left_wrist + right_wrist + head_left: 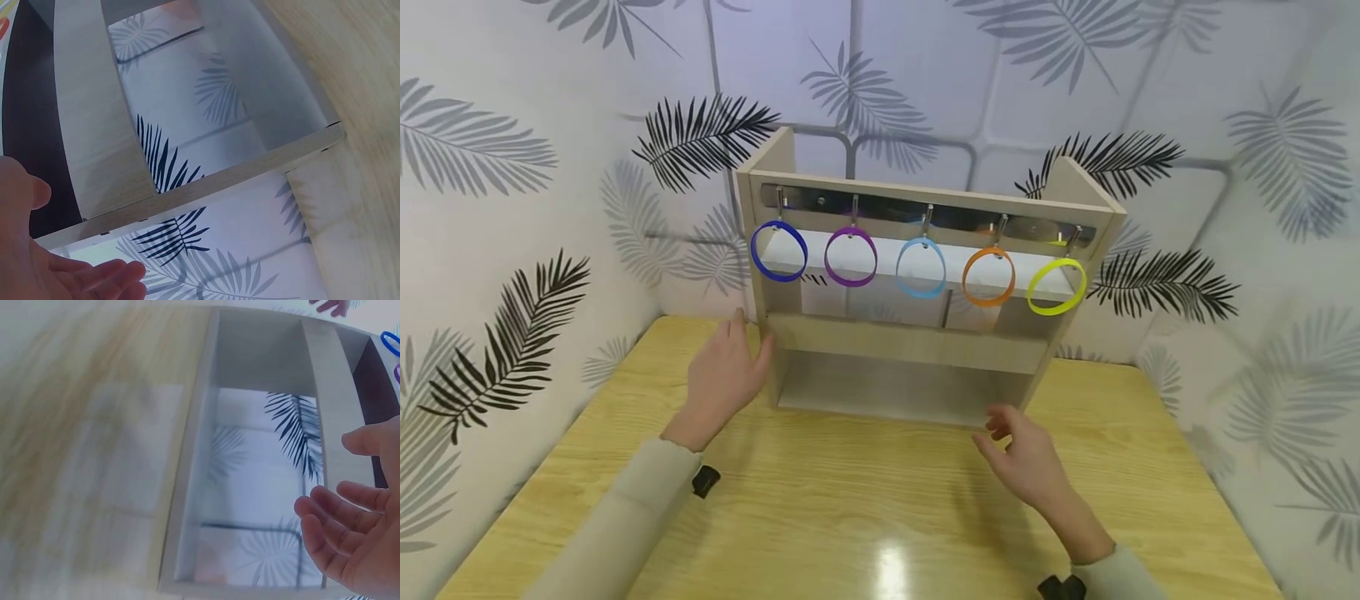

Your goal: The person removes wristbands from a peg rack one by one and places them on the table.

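Note:
A small pale wooden shelf unit [902,343] stands on the table, with a metal hook rail [880,205] along its upper front. From its hooks hang a dark blue ring [752,252], a purple ring [826,257], a light blue ring [898,272], an orange ring [965,279] and a yellow ring [1031,298]. My left hand [727,372] is beside the unit's left panel, thumb close to the panel's edge and fingers relaxed. Before the lower right corner is my right hand [1028,460], its fingers loosely bent with nothing between them.
The wood-grain table [850,492] extends in front of the unit and to both sides. Behind and beside it rise walls covered in leaf-patterned paper [917,92]. Black straps show at both cuffs, such as the left strap [705,481].

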Motion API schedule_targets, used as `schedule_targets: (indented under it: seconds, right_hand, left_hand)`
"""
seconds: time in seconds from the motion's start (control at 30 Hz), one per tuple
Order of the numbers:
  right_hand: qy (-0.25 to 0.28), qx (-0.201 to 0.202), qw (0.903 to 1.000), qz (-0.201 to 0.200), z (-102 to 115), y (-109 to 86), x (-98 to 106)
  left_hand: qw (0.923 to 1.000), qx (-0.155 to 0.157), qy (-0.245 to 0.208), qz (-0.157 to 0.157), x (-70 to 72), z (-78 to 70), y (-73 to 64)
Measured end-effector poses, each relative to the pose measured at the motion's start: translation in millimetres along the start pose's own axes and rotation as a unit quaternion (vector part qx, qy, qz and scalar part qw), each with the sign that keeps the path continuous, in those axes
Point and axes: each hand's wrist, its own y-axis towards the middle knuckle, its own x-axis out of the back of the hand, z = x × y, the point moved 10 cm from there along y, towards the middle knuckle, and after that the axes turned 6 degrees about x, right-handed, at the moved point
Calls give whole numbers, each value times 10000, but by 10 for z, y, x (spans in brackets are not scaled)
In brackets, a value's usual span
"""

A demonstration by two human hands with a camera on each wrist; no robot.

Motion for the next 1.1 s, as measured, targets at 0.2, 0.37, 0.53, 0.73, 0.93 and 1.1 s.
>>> schedule_targets:
  seconds: [0.2, 0.37, 0.53, 0.73, 0.93, 1.1]
  right_hand:
    - [165, 222, 9996, -69, 234, 134, 12]
    - [236, 465, 9985, -144, 429, 246, 30]
    - [235, 731, 9969, -181, 614, 333, 61]
    - [475, 821, 9954, -123, 760, 432, 33]
    - [931, 1108, 9895, -67, 921, 524, -32]
    - [1013, 1522, 9829, -209, 1112, 607, -29]
  left_hand:
    - [9996, 160, -200, 118, 27, -12, 182]
    - [9980, 288, -429, 361, -3, 0, 301]
    - [9967, 257, -695, 317, -9, -25, 394]
    - [9949, 242, -933, 296, -40, -18, 469]
    - [9932, -80, -1116, 331, -143, -21, 504]
    - [9906, -139, -1311, 378, -205, -17, 531]
